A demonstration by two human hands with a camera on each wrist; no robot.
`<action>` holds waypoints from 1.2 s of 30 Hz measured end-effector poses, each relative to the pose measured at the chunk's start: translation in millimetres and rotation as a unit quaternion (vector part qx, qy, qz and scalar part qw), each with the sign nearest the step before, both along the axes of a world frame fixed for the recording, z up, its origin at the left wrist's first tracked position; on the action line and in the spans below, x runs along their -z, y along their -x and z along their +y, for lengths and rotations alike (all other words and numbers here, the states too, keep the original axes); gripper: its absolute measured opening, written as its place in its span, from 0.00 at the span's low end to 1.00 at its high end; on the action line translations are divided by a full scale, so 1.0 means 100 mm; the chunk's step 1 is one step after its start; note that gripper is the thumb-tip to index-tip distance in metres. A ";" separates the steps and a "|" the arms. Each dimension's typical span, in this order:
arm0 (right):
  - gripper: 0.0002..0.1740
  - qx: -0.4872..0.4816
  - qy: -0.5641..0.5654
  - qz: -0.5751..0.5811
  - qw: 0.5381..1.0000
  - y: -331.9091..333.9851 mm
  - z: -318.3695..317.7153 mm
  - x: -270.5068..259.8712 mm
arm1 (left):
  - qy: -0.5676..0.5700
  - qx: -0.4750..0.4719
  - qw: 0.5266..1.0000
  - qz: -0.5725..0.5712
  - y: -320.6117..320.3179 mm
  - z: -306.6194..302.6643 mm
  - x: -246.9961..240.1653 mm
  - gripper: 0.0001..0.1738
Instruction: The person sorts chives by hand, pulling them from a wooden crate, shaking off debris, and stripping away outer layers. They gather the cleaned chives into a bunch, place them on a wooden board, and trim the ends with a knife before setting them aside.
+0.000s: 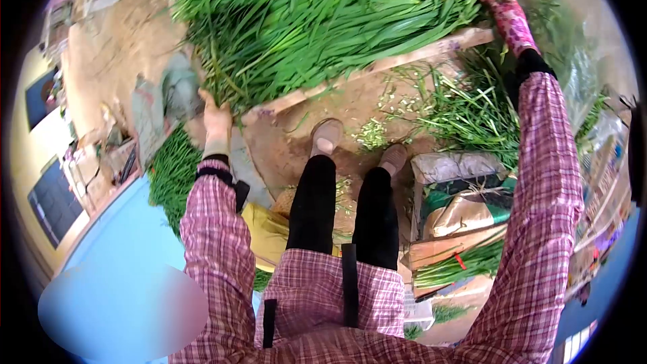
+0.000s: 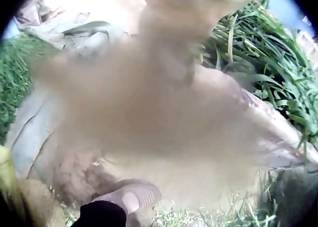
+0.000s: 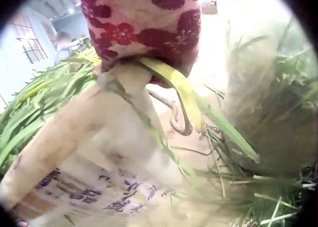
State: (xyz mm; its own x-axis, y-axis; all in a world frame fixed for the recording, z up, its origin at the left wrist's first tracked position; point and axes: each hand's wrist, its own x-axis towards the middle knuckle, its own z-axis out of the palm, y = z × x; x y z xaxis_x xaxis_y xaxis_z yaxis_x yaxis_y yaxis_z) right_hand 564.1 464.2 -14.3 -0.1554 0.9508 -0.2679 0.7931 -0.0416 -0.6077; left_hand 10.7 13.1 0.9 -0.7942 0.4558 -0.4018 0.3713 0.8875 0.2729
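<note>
The heap of long green leaves [image 1: 337, 20] lies between and beyond the two hands, on a pale wooden frame [image 1: 387, 62] whose near rail runs from beside the left hand up to the right hand; the bare left hand [image 1: 217, 125] is at the frame's near left corner, one finger pointing away from the body, but blur in the left wrist view and the angle from the head hide the rest, so I cannot tell whether it grips; the right hand [image 1: 507, 21], in a pink floral covering [image 3: 144, 25], grips the frame's right end, its fingers mostly hidden; purple-printed material [image 3: 119, 192] shows below the rail; grey sacks [image 1: 148, 111] lie just beyond the left hand, and a smaller pile of green leaves [image 1: 176, 175] is beside its wrist; loose leaves [image 1: 472, 114] spread on the nearer side of the right hand, with clear plastic [image 1: 583, 74] to its right; between the forearms, nearer the body, are two shoes [image 1: 326, 137], small cut pieces [image 1: 371, 135] on the floor [image 1: 283, 155], a tied package [image 1: 465, 202] and a bundle with a red tie [image 1: 458, 264].
</note>
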 end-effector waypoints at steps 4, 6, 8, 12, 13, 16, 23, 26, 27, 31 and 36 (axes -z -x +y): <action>0.39 -0.090 -0.047 -0.074 0.992 -0.10 -0.09 0.07 | -0.099 -0.094 0.989 -0.050 -0.18 0.13 -0.25 0.50; 0.39 -0.003 -0.035 -0.070 0.997 -0.11 -0.27 -0.13 | -0.142 -0.120 0.978 -0.100 -0.37 0.20 -0.23 0.50; 0.41 -0.018 -0.060 -0.095 0.994 -0.20 -0.40 -0.08 | -0.167 -0.087 0.976 -0.112 -0.19 0.06 -0.03 0.51; 0.37 -0.006 -0.049 -0.077 0.996 -0.50 -0.84 -0.08 | -0.097 -0.100 0.987 -0.085 -0.68 0.02 -0.43 0.50; 0.37 0.028 -0.016 -0.082 0.996 -0.54 -0.95 -0.17 | -0.071 -0.118 0.986 -0.095 -0.85 -0.01 -0.57 0.50; 0.38 0.097 0.014 -0.063 0.993 -0.79 -1.45 -0.23 | -0.084 0.010 0.996 -0.024 -0.54 -0.74 0.01 0.49; 0.41 0.169 0.071 -0.064 0.981 -1.14 -2.21 -0.27 | -0.059 0.174 0.982 0.036 -0.61 -0.99 -0.17 0.45; 0.45 0.176 0.030 -0.116 0.977 -1.30 -2.17 0.05 | 0.063 0.069 0.994 -0.048 -0.80 -0.65 -0.55 0.53; 0.46 0.166 0.029 -0.105 0.980 -1.41 -2.13 0.17 | 0.061 0.077 0.994 -0.051 -0.77 -0.67 -0.52 0.54; 0.49 0.158 0.032 -0.039 0.986 -1.55 -2.09 0.37 | -0.019 0.133 0.990 -0.044 -0.55 -0.85 -0.25 0.54; 0.52 0.150 0.048 -0.081 0.984 -1.56 -2.08 0.27 | 0.045 0.036 0.989 -0.136 -0.83 -0.61 -0.68 0.52</action>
